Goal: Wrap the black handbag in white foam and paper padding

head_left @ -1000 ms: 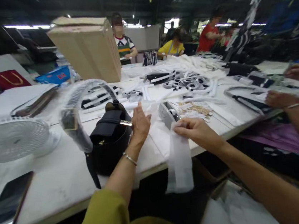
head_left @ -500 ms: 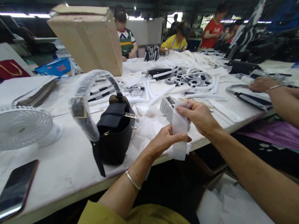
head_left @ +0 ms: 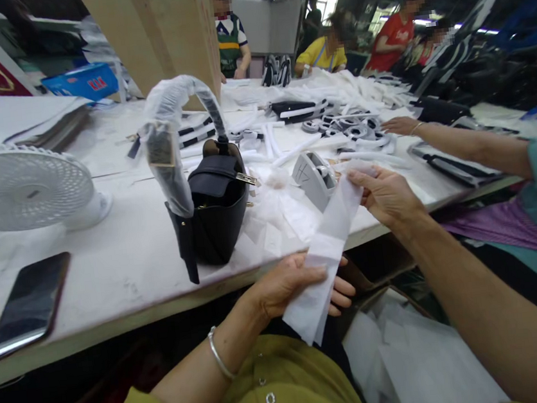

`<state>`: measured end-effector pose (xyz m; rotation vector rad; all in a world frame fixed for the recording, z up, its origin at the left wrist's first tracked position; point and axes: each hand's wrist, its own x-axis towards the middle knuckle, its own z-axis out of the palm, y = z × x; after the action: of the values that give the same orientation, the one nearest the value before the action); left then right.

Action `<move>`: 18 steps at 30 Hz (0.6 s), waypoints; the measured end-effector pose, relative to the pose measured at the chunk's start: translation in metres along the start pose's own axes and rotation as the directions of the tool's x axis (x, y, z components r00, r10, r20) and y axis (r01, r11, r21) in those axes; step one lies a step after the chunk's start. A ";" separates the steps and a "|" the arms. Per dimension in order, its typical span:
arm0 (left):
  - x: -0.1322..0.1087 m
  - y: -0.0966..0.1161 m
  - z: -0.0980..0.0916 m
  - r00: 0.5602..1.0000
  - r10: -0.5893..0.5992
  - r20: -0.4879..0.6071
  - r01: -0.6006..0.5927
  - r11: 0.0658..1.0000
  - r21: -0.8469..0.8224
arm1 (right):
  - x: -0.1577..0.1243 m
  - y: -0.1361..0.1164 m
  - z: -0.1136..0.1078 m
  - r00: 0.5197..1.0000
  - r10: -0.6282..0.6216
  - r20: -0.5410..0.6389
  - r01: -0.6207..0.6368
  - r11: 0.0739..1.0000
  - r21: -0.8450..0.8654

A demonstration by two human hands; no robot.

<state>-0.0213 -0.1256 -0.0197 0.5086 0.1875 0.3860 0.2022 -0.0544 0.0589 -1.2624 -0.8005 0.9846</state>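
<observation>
Both my hands hold one folded strip of white tissue paper (head_left: pixel 327 246) stretched between them. My left hand (head_left: pixel 292 283) grips its lower end just below the table's front edge. My right hand (head_left: pixel 384 195) pinches its upper end above the table edge. A small black handbag (head_left: pixel 216 214) stands upright on the white table (head_left: pixel 111 271) to the left of my hands, its handle (head_left: pixel 172 122) wrapped in white foam. Loose white tissue sheets (head_left: pixel 280 216) lie beside the bag, next to a grey tape dispenser (head_left: pixel 314 180).
A white fan (head_left: pixel 19 188) and a dark phone (head_left: pixel 30 303) lie at the left. A cardboard box (head_left: pixel 161 26) stands at the back. A co-worker's arm (head_left: pixel 455 141) reaches over straps and rings at the right. Other people work farther back. White sheets (head_left: pixel 427 364) are piled below.
My left hand left the bag, took the strip's lower end and drew it down below the table edge. The right hand keeps the upper end. The co-worker's arm reached farther across the table.
</observation>
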 end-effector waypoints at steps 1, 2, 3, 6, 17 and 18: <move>-0.004 -0.002 0.000 1.000 -0.005 0.003 0.005 1.000 -0.018 | 0.000 0.002 0.000 1.000 0.005 -0.011 -0.005 1.000 -0.008; -0.008 -0.004 -0.001 1.000 -0.008 0.005 0.008 0.999 -0.034 | 0.000 0.004 0.000 1.000 0.001 -0.024 -0.001 1.000 -0.022; -0.012 -0.006 -0.001 1.000 -0.006 0.004 0.006 0.999 -0.047 | 0.000 0.005 0.001 0.999 -0.016 -0.038 0.015 0.999 -0.039; -0.021 -0.015 -0.004 1.000 0.004 -0.019 -0.005 0.998 -0.068 | -0.009 0.007 0.003 0.983 -0.175 -0.056 0.165 0.974 -0.157; -0.033 -0.039 -0.007 0.918 0.114 -0.380 -0.191 0.966 -0.171 | -0.144 0.048 0.030 0.443 -0.510 0.737 0.894 0.195 -0.403; -0.035 -0.039 -0.004 0.912 0.113 -0.393 -0.206 0.958 -0.201 | -0.153 0.056 0.030 0.435 -0.505 0.746 0.898 0.179 -0.402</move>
<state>-0.0420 -0.1689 -0.0403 0.2056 0.4697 0.6601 0.1071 -0.1824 0.0138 -1.0446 -2.1930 -0.0180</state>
